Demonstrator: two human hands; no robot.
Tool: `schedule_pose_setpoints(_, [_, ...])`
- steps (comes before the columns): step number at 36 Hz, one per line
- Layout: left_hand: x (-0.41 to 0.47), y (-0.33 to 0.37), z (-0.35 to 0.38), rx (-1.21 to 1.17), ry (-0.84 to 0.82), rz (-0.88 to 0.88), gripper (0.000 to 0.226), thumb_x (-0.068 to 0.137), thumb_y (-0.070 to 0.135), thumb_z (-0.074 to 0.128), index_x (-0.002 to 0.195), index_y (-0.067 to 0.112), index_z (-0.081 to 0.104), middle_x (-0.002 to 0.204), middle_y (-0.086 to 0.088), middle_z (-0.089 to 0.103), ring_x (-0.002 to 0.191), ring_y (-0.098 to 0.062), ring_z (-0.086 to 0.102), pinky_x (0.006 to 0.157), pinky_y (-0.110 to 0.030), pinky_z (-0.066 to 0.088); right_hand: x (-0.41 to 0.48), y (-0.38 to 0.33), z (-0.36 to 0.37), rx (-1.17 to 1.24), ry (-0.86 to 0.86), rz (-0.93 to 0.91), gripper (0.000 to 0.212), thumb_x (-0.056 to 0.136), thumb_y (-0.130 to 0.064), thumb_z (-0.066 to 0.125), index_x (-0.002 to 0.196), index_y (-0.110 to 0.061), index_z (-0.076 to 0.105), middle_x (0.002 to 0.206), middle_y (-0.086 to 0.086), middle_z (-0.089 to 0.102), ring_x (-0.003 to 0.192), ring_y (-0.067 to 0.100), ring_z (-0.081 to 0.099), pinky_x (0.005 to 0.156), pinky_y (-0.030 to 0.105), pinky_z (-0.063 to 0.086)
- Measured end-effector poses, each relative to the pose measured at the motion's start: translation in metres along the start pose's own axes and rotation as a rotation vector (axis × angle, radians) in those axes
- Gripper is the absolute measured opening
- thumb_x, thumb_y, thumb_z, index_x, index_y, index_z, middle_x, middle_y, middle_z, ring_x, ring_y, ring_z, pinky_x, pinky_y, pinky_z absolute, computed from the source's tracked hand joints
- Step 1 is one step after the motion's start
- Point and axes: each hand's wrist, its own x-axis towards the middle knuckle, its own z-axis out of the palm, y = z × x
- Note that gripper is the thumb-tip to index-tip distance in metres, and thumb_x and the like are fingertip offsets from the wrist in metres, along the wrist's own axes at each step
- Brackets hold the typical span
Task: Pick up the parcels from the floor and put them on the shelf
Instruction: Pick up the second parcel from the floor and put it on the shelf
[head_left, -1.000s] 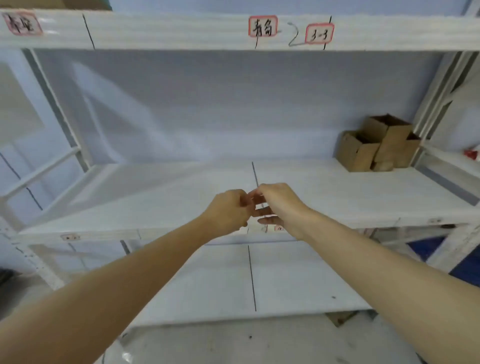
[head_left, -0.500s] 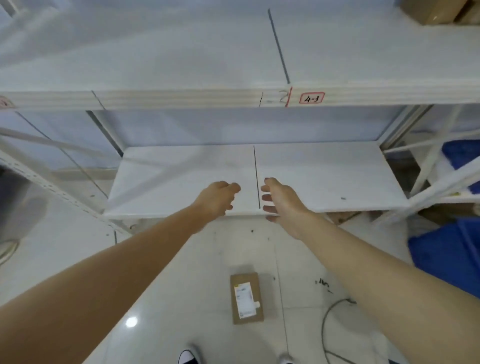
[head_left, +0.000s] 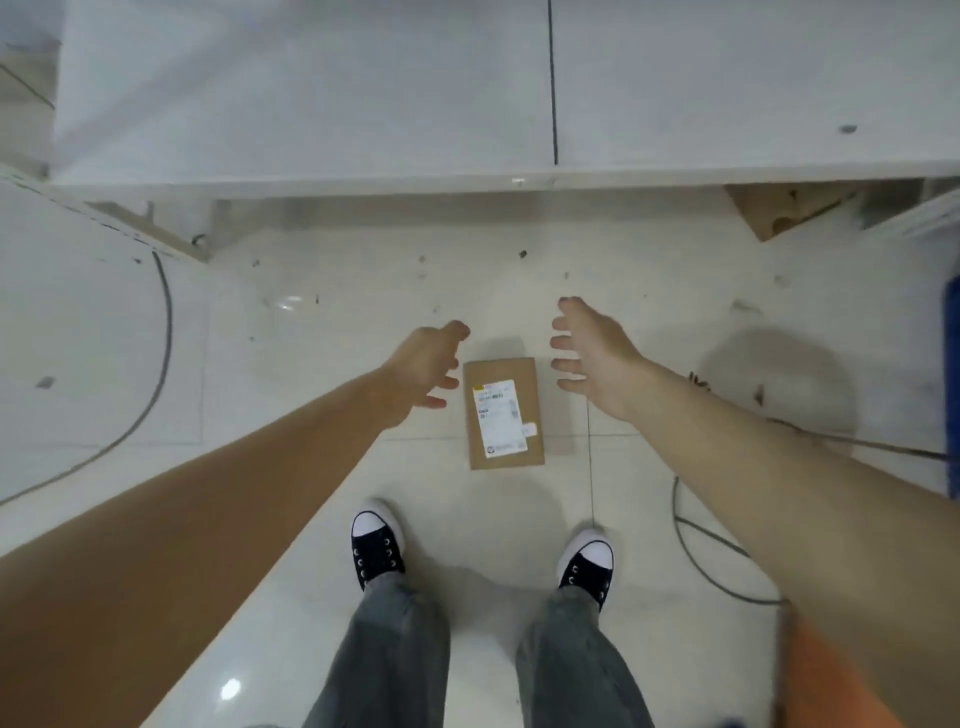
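— Where do you find the parcel?

— You find it flat on the floor, ahead of your two shoes, a little nearer to the right one. Your left hand is just to its left and your right hand just to its right, both over its far end and not touching it.

— And behind it?

— Behind it you have the shelf, its front edge across the top of your view. A piece of cardboard lies under the shelf at the right. One cable lies on the floor at your right, another cable at your left.
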Motion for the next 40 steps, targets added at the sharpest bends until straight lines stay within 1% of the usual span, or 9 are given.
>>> schedule_pose_setpoints(4, [0.042, -0.031, 0.007, -0.034, 0.006, -0.050, 0.036, 0.095, 0.037, 0.045, 0.119, 0.011, 0.053, 0.115, -0.010, 0.054, 0.101, -0.029, 0.057, 0.096, -0.044, 0.046, 0.043, 0.037, 0.006, 0.022, 0.007, 0.073, 0.054, 0.094, -0.040, 0.037, 0.128, -0.001, 0.053, 0.136, 0.019, 0.054, 0.121, 0.036, 0.055, 0.104, 0.048, 0.044])
schedule_pose_setpoints(7, [0.069, -0.051, 0.011, -0.064, 0.020, -0.087, 0.029, 0.094, 0.036, 0.046, 0.111, 0.013, 0.053, 0.115, -0.011, 0.055, 0.101, -0.030, 0.058, 0.099, -0.045, 0.046, 0.068, 0.064, 0.012, 0.059, -0.005, 0.118, 0.049, 0.095, -0.039, 0.037, 0.122, -0.004, 0.056, 0.116, 0.008, 0.061, 0.110, 0.029, 0.061, 0.098, 0.042, 0.046])
schedule_pose_setpoints(11, [0.102, -0.072, 0.020, -0.063, 0.047, -0.113, 0.036, 0.094, 0.037, 0.044, 0.119, 0.013, 0.053, 0.118, -0.010, 0.055, 0.102, -0.029, 0.059, 0.098, -0.045, 0.048, 0.098, 0.093, 0.026, 0.095, -0.016, 0.155, 0.030, 0.096, -0.042, 0.036, 0.094, -0.019, 0.056, 0.085, -0.001, 0.060, 0.078, 0.016, 0.057, 0.087, 0.038, 0.046])
schedule_pose_setpoints(18, [0.158, -0.112, 0.041, -0.051, 0.061, -0.153, 0.046, 0.096, 0.039, 0.041, 0.134, 0.013, 0.048, 0.114, -0.007, 0.051, 0.107, -0.028, 0.055, 0.101, -0.045, 0.046, 0.150, 0.137, 0.043, 0.077, 0.036, 0.163, 0.041, 0.098, -0.040, 0.032, 0.109, -0.015, 0.062, 0.075, -0.004, 0.055, 0.061, 0.013, 0.048, 0.067, 0.033, 0.041])
schedule_pose_setpoints(20, [0.173, -0.126, 0.046, -0.040, 0.062, -0.173, 0.050, 0.096, 0.039, 0.041, 0.138, 0.014, 0.046, 0.111, -0.006, 0.052, 0.109, -0.028, 0.052, 0.104, -0.048, 0.044, 0.164, 0.149, 0.046, 0.068, 0.079, 0.171, 0.034, 0.098, -0.041, 0.031, 0.098, -0.018, 0.056, 0.072, -0.006, 0.050, 0.062, 0.012, 0.046, 0.071, 0.033, 0.039])
schedule_pose_setpoints(23, [0.189, -0.144, 0.052, -0.020, 0.068, -0.195, 0.053, 0.096, 0.042, 0.040, 0.142, 0.016, 0.043, 0.138, -0.010, 0.048, 0.124, -0.030, 0.048, 0.105, -0.051, 0.041, 0.185, 0.168, 0.050, 0.069, 0.136, 0.171, 0.032, 0.099, -0.040, 0.031, 0.096, -0.017, 0.052, 0.072, -0.007, 0.047, 0.062, 0.011, 0.043, 0.078, 0.036, 0.036])
schedule_pose_setpoints(29, [0.219, -0.166, 0.062, -0.024, 0.070, -0.220, 0.055, 0.096, 0.043, 0.037, 0.145, 0.019, 0.039, 0.150, -0.010, 0.041, 0.134, -0.034, 0.042, 0.106, -0.053, 0.038, 0.218, 0.199, 0.051, 0.114, 0.159, 0.158, 0.049, 0.099, -0.039, 0.029, 0.122, -0.008, 0.059, 0.077, -0.007, 0.055, 0.060, 0.011, 0.044, 0.078, 0.037, 0.036])
schedule_pose_setpoints(34, [0.236, -0.172, 0.070, -0.044, 0.060, -0.224, 0.052, 0.096, 0.043, 0.033, 0.143, 0.021, 0.040, 0.146, -0.008, 0.043, 0.134, -0.035, 0.041, 0.106, -0.055, 0.036, 0.237, 0.210, 0.057, 0.163, 0.121, 0.171, 0.039, 0.097, -0.043, 0.029, 0.075, -0.023, 0.055, 0.077, -0.005, 0.060, 0.070, 0.016, 0.058, 0.083, 0.042, 0.049])
schedule_pose_setpoints(40, [0.248, -0.176, 0.081, -0.042, 0.022, -0.217, 0.053, 0.096, 0.046, 0.030, 0.138, 0.018, 0.049, 0.123, -0.002, 0.052, 0.128, -0.035, 0.047, 0.106, -0.057, 0.035, 0.246, 0.215, 0.059, 0.158, 0.079, 0.173, 0.038, 0.096, -0.042, 0.029, 0.076, -0.025, 0.057, 0.080, -0.003, 0.063, 0.072, 0.018, 0.060, 0.084, 0.041, 0.050])
